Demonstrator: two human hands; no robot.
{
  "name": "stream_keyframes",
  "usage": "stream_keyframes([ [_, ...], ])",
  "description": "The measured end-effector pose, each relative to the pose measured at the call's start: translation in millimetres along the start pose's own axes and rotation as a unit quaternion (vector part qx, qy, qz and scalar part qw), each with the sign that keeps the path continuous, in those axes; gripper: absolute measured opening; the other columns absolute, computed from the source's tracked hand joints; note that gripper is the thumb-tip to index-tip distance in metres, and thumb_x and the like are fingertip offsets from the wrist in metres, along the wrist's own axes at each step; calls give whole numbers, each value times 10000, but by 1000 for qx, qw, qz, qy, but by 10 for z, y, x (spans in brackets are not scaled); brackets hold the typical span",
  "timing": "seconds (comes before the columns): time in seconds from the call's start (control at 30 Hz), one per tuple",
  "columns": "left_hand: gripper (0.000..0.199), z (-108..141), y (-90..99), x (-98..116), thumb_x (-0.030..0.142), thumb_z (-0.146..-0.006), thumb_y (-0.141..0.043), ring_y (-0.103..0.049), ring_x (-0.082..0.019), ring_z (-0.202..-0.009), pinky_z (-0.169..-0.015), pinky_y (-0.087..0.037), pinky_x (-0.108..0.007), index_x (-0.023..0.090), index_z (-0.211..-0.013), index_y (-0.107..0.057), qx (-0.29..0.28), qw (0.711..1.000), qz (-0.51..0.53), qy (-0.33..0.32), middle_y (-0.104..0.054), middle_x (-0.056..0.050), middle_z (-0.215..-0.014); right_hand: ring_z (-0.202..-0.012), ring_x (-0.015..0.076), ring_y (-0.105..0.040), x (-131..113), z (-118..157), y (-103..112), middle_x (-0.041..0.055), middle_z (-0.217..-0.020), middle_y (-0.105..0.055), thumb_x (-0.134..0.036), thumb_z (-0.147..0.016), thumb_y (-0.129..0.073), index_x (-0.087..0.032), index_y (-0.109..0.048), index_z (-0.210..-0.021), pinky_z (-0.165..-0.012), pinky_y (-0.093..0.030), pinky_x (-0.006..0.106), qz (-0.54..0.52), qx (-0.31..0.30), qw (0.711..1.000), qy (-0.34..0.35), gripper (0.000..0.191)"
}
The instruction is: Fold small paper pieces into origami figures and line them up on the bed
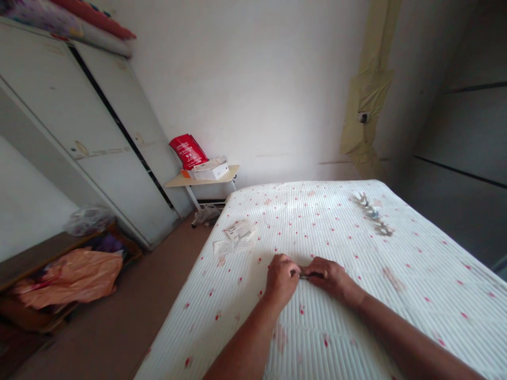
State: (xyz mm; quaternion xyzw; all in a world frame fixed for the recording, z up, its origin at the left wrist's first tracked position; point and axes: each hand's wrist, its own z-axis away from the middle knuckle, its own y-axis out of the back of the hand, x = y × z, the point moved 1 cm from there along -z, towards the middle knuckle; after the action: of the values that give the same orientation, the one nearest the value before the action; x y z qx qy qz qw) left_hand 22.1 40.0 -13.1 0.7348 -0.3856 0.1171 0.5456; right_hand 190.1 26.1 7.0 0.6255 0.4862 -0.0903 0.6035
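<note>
Both hands meet low over the middle of a white ribbed bedspread (325,327) dotted with red. My left hand (282,275) is closed, its thumb and fingers pinching one end of a small, dark brownish folded strip (303,273). On the other end, my right hand (328,274) is closed too, fingers curled over the strip and hiding much of it. Its exact kind cannot be made out. Ahead and to the left lie printed paper slips (240,230), some overlapping. Toward the far right is a row of small grey-brown folded pieces (372,215).
A small table (178,181) beyond the bed's left corner carries a white box (216,171) and a red bag (187,151). A pale wardrobe (106,121) stands left, near a low wooden unit with an orange plastic bag (75,277). A wall socket (363,117) is ahead.
</note>
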Motion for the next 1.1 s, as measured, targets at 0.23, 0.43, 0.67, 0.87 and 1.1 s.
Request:
stream_keyframes([
  [0.23,179,13,-1,2,43,-645,-564,-506,-159,-816,-743,-402,-277,194,-659,-658,-5,1000,-14,-7,-589,-23,-770,-724,130,-585,93,-38,6,24,-777,-644,-210,-813,-507,-201,-684,-808,-677,-432,229,-17,-7,1000,-10,177],
  [0.43,194,22,11,-11,32,-638,-558,-511,-162,-822,-752,-407,-284,197,-643,-661,-4,1000,-8,-12,-592,-26,-770,-653,116,-575,83,-112,-4,10,-722,-639,-167,-769,-499,-175,-679,-717,-609,-402,200,23,-1,997,-73,187],
  [0.67,195,79,64,10,40,-644,-568,-507,-163,-839,-766,-400,-292,206,-658,-671,-14,999,-19,-33,-591,-25,-784,-601,110,-552,6,-161,-26,-2,-668,-630,-136,-713,-491,-182,-653,-644,-541,-354,192,88,11,988,-126,182],
  [0.87,211,126,77,23,40,-650,-573,-507,-171,-858,-773,-405,-305,214,-694,-684,-19,998,-42,-42,-593,-35,-823,-605,115,-556,4,-211,-55,8,-674,-650,-150,-703,-506,-186,-656,-647,-525,-318,198,149,-4,972,-182,164],
  [1.1,224,150,88,35,38,-675,-557,-505,-175,-882,-794,-404,-312,214,-726,-687,-25,998,-42,-47,-598,-35,-846,-626,130,-562,4,-252,-104,20,-668,-654,-143,-691,-525,-192,-652,-640,-523,-288,212,189,-12,958,-214,145],
])
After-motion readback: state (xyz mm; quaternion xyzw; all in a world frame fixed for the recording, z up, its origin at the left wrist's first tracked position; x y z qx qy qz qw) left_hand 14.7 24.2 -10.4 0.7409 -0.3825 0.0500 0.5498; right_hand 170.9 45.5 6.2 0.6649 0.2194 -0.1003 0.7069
